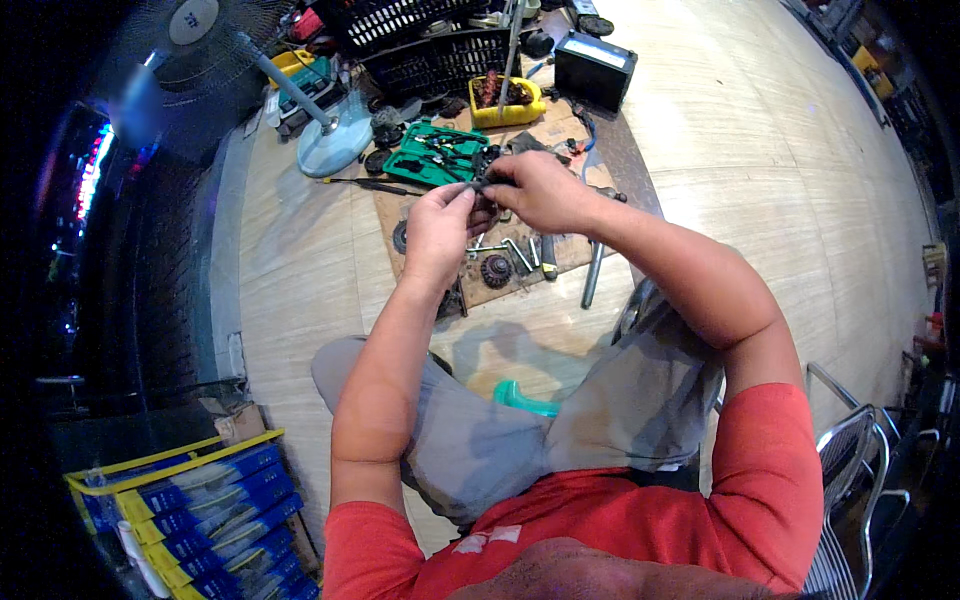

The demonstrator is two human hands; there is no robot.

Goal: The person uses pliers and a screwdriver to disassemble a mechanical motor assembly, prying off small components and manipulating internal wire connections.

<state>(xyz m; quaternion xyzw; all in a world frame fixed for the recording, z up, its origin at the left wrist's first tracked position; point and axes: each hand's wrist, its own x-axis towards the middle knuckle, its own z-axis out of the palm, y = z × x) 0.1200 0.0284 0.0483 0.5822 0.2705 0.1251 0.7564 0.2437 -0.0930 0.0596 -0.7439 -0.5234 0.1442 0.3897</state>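
Observation:
My left hand and my right hand meet over a brown cardboard sheet. Their fingertips pinch a small dark part between them; its kind is too small and too covered to make out. Just beyond lies an opened green tool case with several dark tools in it. Below my hands on the cardboard are a dark toothed gear, some silver wrenches and a tool with a yellow-and-black handle. To their right lies a metal tube.
Farther off stand a yellow container of reddish-brown parts, a black battery and black plastic crates. A standing fan is at far left. Blue-and-yellow boxes are at lower left, a metal chair at lower right.

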